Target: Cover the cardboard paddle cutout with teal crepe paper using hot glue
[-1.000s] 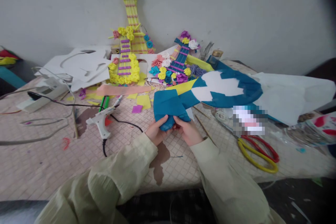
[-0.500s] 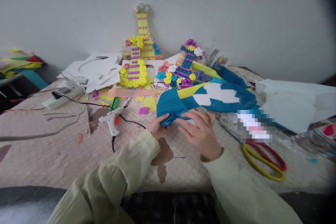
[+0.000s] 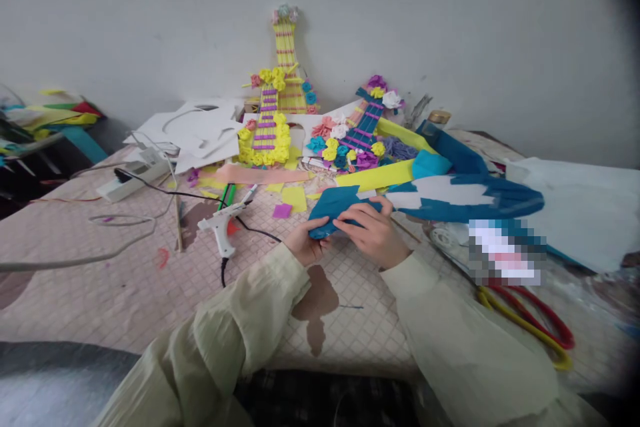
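Observation:
A long piece wrapped in blue paper, with white patches showing, stretches from my hands toward the right. My left hand grips its near left end, thumb on top and fingers curled beneath. My right hand lies over the same blue end, its fingers bent and pressed on the paper near my left thumb. The white glue gun rests on the table left of my hands. A yellow strip lies just behind the blue piece.
Scissors with red and yellow handles lie at the right. Flower-trimmed woven pieces lean by the wall. A power strip and cables are at the left. White sheets lie at the far right.
The blue piece has shifted right and turned, its left end now flatter. My right hand has closed onto the paper from spread fingers. The view has swung slightly left.

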`<state>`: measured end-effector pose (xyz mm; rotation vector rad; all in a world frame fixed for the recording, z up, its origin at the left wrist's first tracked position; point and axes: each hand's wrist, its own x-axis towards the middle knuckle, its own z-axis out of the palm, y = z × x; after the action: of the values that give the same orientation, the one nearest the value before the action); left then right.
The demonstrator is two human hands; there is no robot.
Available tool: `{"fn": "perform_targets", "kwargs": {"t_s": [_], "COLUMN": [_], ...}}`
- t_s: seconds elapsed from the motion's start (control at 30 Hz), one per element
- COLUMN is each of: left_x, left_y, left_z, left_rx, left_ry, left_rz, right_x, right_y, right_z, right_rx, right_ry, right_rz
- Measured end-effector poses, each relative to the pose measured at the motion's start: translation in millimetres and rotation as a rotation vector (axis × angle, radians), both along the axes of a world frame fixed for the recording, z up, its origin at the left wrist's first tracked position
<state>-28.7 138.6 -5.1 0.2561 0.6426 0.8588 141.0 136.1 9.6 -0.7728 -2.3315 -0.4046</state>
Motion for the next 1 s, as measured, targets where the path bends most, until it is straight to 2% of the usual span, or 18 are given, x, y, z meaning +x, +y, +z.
{"fn": "perform_targets", "kwargs": {"t_s": [0.23,0.4,0.5,0.57,0.63,0.67,0.73,0.77,0.8,0.83,0.87,0.9,0.97,1.0], "left_x": [-6,-6,-8,-14,-27,-37,-63,-79,-96,-113,-130,-144,-166,-172], "left_y": [3,2,-8,-25,-49,-62,-83,-89,-91,-90,-85,-77,-58,-50], "left_z": [-0.9,4.5,13.0,21.1,29.0,31.9,33.6,31.9,28.3,23.1,16.8,9.8,-3.1,-8.1], "left_rx": [-0.078,-0.062,-0.003,0.072,0.229,0.356,0.652,0.721,0.737,0.687,0.614,0.53,0.373,0.325], "left_ry": [-0.045,-0.083,0.006,0.121,0.315,0.46,0.941,1.227,1.506,1.768,1.972,2.111,2.207,2.222], "left_rz": [-0.076,-0.113,-0.114,-0.134,-0.121,-0.048,0.332,0.532,0.69,0.732,0.685,0.582,0.279,0.167], "right_x": [-3,-5,-5,-5,-4,-3,-2,-2,-2,-3,-4,-7,-12,-14], "right_y": [8,7,8,9,10,10,11,11,11,11,11,11,10,9], "right_z": [-7.1,-8.8,-8.2,-7.2,-4.9,-3.1,1.5,3.8,5.9,7.4,8.1,7.8,4.3,1.3], "right_rx": [0.062,0.078,0.062,0.069,0.083,0.091,0.11,0.122,0.13,0.135,0.136,0.132,0.117,0.11], "right_ry": [0.044,0.09,0.099,0.111,0.129,0.142,0.174,0.191,0.205,0.21,0.211,0.204,0.183,0.172], "right_rz": [0.034,0.013,-0.007,-0.01,-0.008,-0.009,-0.024,-0.032,-0.04,-0.041,-0.037,-0.027,0.004,0.021]}}
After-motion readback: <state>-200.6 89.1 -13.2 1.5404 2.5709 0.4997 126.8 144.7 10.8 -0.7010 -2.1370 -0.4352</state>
